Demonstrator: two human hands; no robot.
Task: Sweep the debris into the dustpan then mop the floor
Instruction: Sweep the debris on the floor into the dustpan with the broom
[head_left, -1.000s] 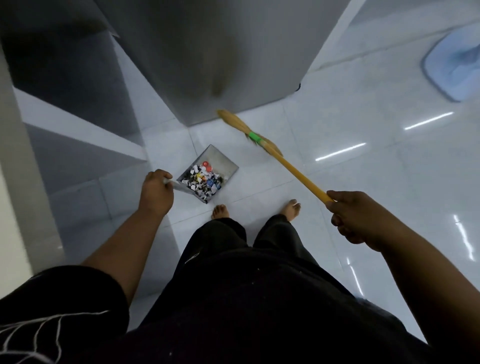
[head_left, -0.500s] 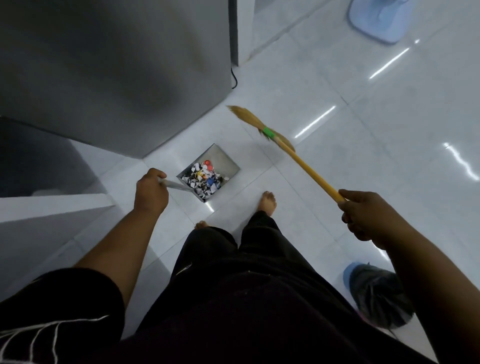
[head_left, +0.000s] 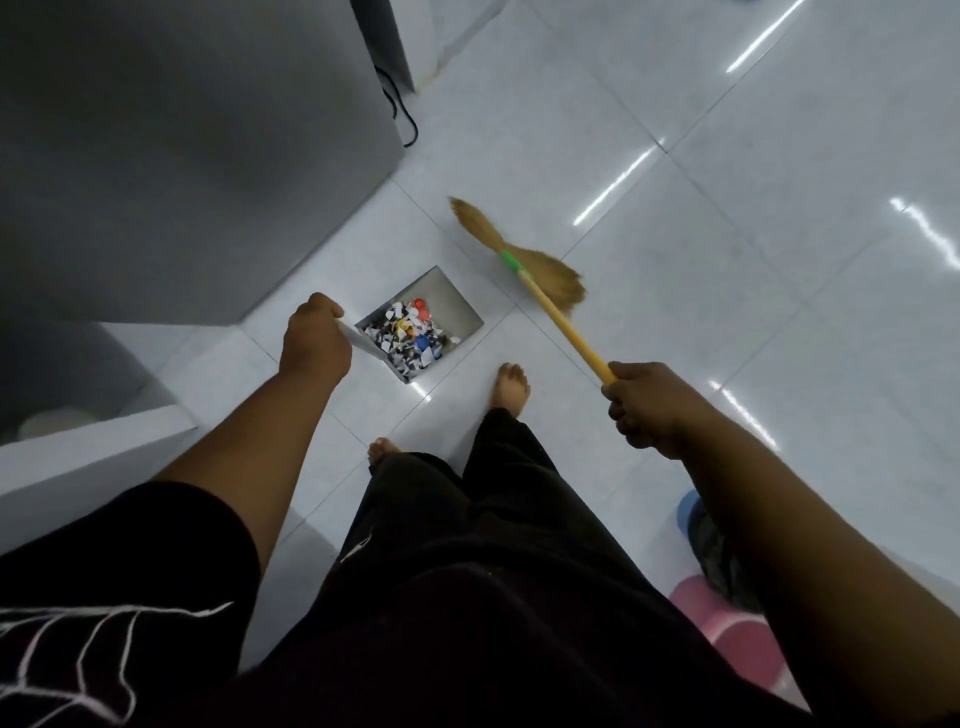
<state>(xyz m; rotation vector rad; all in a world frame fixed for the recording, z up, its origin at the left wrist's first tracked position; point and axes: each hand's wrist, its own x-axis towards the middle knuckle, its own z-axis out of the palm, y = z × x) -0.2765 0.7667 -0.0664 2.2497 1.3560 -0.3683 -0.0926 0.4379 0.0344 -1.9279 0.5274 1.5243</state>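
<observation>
Head view, looking down: the left hand (head_left: 314, 340) is curled round the grey handle of the dustpan (head_left: 457, 306), which sits low just ahead and to the right of that hand; whether it touches the floor (head_left: 779, 260) cannot be told. Debris (head_left: 410, 338), a heap of white and dark scraps with red, blue and yellow bits, lies piled in the pan's near end, close to the handle. The right hand (head_left: 649, 405) is closed in a fist round the end of the yellow broom (head_left: 550, 310), whose stick slants forward and left from that hand to a green band and straw bristles, just beyond the dustpan's far corner and apart from it. A bare foot (head_left: 511, 387) stands between the two hands. A large grey cabinet (head_left: 182, 156) rises beyond the left hand, with a black cord (head_left: 400, 114) hanging by its edge. Below the right forearm, a blue-rimmed bin (head_left: 688, 512) with a dark liner and a pink object (head_left: 727, 631) are partly hidden.
</observation>
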